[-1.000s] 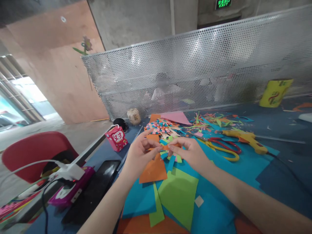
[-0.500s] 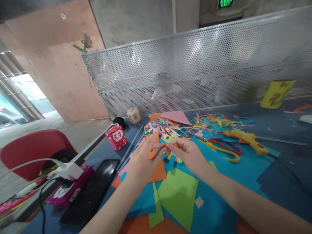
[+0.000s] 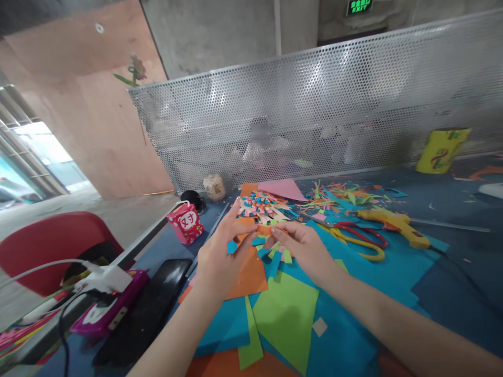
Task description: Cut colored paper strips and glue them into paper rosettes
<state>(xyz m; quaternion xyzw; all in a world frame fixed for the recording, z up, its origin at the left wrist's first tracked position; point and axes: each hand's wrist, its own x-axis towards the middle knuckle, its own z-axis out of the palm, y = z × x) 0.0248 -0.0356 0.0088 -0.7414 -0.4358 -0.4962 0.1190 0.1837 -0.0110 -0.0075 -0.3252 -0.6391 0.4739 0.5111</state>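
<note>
A small orange paper strip (image 3: 264, 229) stretches between the fingertips of my two hands. My left hand (image 3: 220, 250) pinches its left end with thumb and fingers, its index finger raised. My right hand (image 3: 308, 248) grips the other end between thumb and fingers. Below the strip lie green and blue paper cuttings (image 3: 278, 255), partly covered by my fingers. Just beyond is a heap of small pink, blue and orange curled paper pieces (image 3: 262, 205). Under my hands are an orange sheet (image 3: 250, 275) and a green sheet (image 3: 288, 314).
To the right lie scissors with red and yellow handles (image 3: 371, 255) and a yellow glue gun (image 3: 401, 225) with its cable. At left are a black phone (image 3: 151, 303), a purple power strip (image 3: 113, 306) and a pink box (image 3: 186, 223). A perforated metal screen (image 3: 306, 104) stands behind.
My left hand has drawn slightly left, away from the right one, with its fingers more raised. More of the orange strip now shows between them. The view has shifted a little.
</note>
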